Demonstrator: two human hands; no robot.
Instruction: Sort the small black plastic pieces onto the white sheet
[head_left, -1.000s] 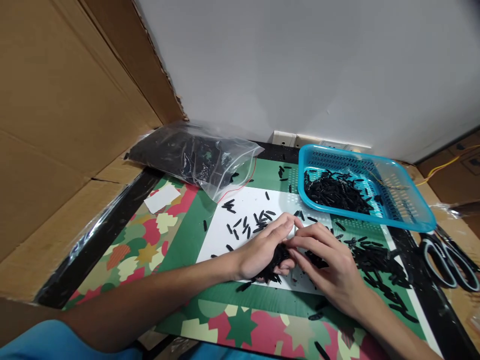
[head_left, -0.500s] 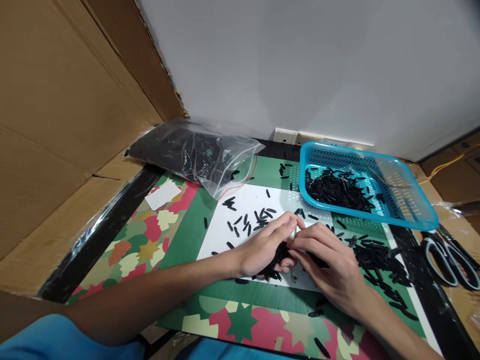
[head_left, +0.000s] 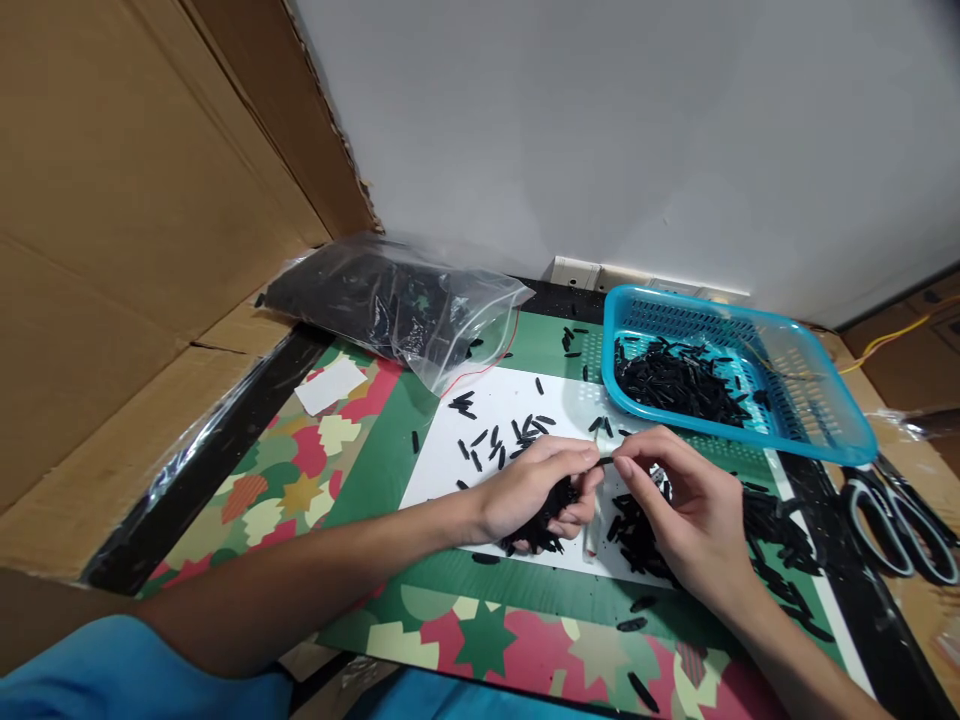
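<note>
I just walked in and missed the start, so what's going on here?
A person's left hand is curled around a clump of small black pieces. One piece shows between its thumb tip and the fingertips of the right hand; which hand grips it is hard to tell. Other pieces lie loose on a white sheet and around it. A blue basket holds a heap of them, and a plastic bag with dark contents lies back left.
</note>
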